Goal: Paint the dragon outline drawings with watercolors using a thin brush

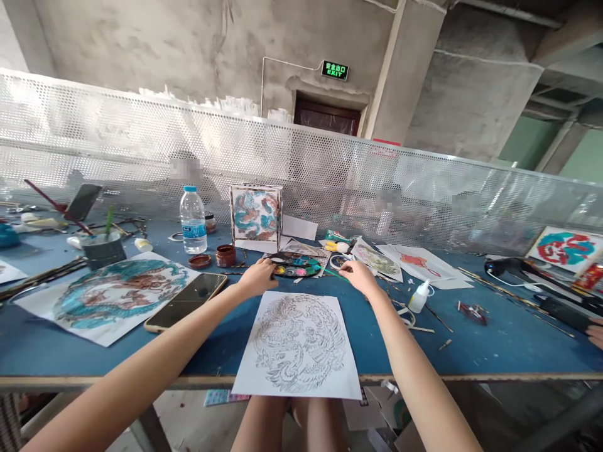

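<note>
A sheet with an uncoloured dragon line drawing [298, 345] lies in front of me on the blue table [494, 339], its near edge hanging over the table rim. Beyond it sits a dark paint palette [294, 266] with several colour wells. My left hand [258, 276] is closed on the palette's left edge. My right hand [358, 276] is pinched on a thin green paintbrush [332, 271] whose tip points at the palette.
A phone [186, 301] and a painted dragon sheet [113, 296] lie at left, with a water bottle [193, 221], small paint jars [225, 255] and a brush cup [102, 248] behind. A painted box [255, 213] stands ahead. A glue bottle [419, 296], papers and sticks lie at right. A perforated metal screen [377, 182] backs the table.
</note>
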A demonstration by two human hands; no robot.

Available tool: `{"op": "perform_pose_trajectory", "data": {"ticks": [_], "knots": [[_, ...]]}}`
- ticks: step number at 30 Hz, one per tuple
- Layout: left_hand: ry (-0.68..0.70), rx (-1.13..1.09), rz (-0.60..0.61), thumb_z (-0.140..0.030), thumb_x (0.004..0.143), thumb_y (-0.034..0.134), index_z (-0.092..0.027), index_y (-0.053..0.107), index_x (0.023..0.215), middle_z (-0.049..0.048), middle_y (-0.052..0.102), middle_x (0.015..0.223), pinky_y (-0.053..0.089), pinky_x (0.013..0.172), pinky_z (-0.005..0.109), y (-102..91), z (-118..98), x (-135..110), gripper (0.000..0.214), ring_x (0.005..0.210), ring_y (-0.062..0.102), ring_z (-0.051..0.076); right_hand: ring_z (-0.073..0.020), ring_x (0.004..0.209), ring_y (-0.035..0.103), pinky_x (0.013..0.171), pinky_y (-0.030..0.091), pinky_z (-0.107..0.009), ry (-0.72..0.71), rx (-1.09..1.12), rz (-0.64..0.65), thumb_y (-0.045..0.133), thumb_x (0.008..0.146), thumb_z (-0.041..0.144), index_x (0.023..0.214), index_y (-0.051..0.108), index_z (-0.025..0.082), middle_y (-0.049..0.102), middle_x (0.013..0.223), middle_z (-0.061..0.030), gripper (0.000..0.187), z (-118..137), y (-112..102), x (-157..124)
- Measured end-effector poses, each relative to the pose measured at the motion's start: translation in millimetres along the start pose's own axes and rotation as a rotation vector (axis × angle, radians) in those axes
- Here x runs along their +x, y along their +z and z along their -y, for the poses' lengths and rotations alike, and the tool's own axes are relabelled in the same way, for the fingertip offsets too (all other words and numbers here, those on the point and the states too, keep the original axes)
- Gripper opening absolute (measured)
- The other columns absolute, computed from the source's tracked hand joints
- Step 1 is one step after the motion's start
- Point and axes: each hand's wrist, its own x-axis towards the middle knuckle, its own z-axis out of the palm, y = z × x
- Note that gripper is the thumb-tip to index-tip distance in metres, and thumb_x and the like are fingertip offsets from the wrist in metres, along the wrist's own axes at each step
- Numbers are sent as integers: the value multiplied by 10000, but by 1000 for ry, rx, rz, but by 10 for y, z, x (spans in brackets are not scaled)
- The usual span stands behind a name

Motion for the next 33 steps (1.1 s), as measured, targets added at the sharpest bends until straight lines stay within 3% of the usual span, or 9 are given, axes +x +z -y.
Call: {"op": "perform_pose_trajectory", "data": {"ticks": [6, 10, 13, 17, 21, 28, 33], "knots": [[13, 23, 0, -279, 736, 503, -113, 597, 889, 152, 561, 1013, 436, 816, 348, 8, -12, 0, 245, 1007, 482, 288, -225, 865, 599, 654, 403, -276, 276, -153, -108, 559, 742, 206, 872, 670, 208, 667, 926, -88, 171, -151, -151, -13], [22, 19, -15, -264, 739, 496, -115, 603, 867, 143, 566, 991, 443, 814, 333, 31, -1, 7, 224, 996, 496, 281, -275, 838, 609, 660, 416, -328, 387, -189, 3, 661, 650, 230, 748, 685, 183, 665, 831, -131, 111, -238, -181, -23], [19, 1, -42, -270, 759, 480, -135, 609, 876, 124, 570, 992, 448, 807, 321, 49, 19, 16, 221, 1003, 502, 272, -234, 755, 617, 648, 418, -304, 356, -163, 109, 704, 597, 216, 652, 675, 201, 664, 706, -80, 64, -249, -177, -21], [24, 10, -56, -243, 786, 438, -154, 630, 855, 105, 593, 974, 437, 836, 321, 52, 35, 25, 222, 978, 525, 249, -160, 693, 602, 620, 414, -246, 207, -80, 155, 632, 704, 307, 786, 680, 218, 677, 749, -21, 129, -210, -164, -18], [17, -1, -54, -222, 766, 452, -163, 653, 825, 94, 616, 958, 434, 846, 309, 35, 22, 27, 218, 955, 546, 233, -133, 667, 584, 591, 399, -217, 112, -51, 224, 691, 657, 259, 807, 664, 183, 669, 799, -20, 171, -152, -84, -15], [-27, -31, -7, -232, 724, 526, -171, 678, 784, 91, 633, 973, 450, 835, 291, -17, -14, 7, 174, 1031, 533, 255, -145, 724, 584, 578, 369, -210, 141, -101, 221, 652, 688, 181, 770, 652, 179, 662, 853, -39, 82, -73, -47, -22], [-34, -46, -48, -215, 716, 517, -172, 673, 782, 80, 631, 950, 458, 819, 284, -14, -13, 7, 174, 986, 554, 244, -161, 810, 580, 619, 368, -223, 165, -127, 91, 577, 757, 208, 874, 629, 202, 650, 928, -44, 128, -42, -93, -29]]}}
